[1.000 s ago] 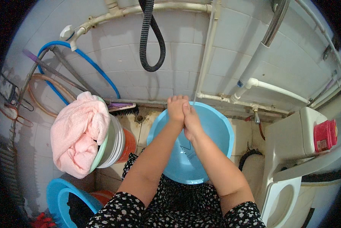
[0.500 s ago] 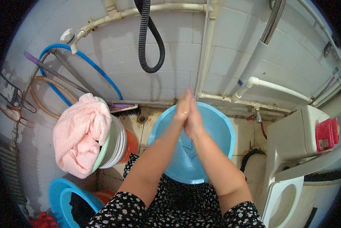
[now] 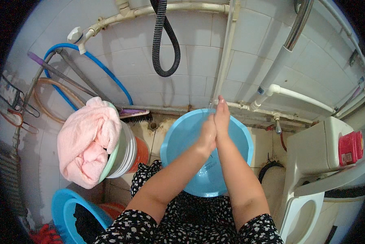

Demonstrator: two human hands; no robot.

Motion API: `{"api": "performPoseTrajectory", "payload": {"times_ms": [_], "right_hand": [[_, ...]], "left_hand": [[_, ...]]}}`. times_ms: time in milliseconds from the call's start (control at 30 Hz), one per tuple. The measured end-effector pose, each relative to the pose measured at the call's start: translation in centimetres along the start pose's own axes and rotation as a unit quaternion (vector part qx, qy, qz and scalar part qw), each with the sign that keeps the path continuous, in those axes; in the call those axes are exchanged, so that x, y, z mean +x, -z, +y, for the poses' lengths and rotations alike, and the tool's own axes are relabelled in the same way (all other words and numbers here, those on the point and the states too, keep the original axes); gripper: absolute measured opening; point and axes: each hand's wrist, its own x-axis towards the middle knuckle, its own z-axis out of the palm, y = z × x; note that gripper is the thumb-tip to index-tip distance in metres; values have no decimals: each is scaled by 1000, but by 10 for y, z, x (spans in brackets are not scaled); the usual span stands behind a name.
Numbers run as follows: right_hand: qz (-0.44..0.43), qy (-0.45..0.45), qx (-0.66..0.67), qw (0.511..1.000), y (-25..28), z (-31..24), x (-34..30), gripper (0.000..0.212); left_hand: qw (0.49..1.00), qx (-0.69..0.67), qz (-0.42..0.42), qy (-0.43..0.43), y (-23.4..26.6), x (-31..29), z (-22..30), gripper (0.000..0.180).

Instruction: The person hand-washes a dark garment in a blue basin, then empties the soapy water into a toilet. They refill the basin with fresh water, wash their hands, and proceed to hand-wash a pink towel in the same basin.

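Observation:
Over the round light-blue basin (image 3: 240, 140), my two hands rest palm against palm. My right hand (image 3: 222, 118) is open, its fingers stretched out flat and pointing toward the wall. Against its palm lies my left hand (image 3: 207, 132), a little lower and slightly blurred, its fingers also extended flat. Neither hand shows any object, though the space between the palms is hidden. The basin stands on the tiled floor in front of my patterned clothing, with dark printing on its inside.
To the left, a pink towel (image 3: 89, 142) drapes over stacked buckets (image 3: 127, 150). A blue tub (image 3: 62, 211) with dark cloth stands nearer. A brush (image 3: 135, 115) lies by the wall. A toilet (image 3: 308, 150) is at the right. A black corrugated hose (image 3: 156, 53) hangs ahead.
My hands have slid along each other: the right now reaches farther forward, and the left has drawn back toward its wrist. Both sit slightly farther right in view.

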Motion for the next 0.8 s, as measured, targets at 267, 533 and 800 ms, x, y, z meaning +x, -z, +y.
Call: {"api": "performPoseTrajectory", "payload": {"times_ms": [267,533,800], "right_hand": [[-112,239,-508,820,-2,41,-10,45],[-157,16,-144,977,-4,17,-10,45],[-116,-201,223,947,-19,-1,-38,63]], "left_hand": [[977,204,-18,-63,44,39,22,50],[928,334,-9,-167,45,57,19,67],[971,202,31,-121,30,54,19,64]]}}
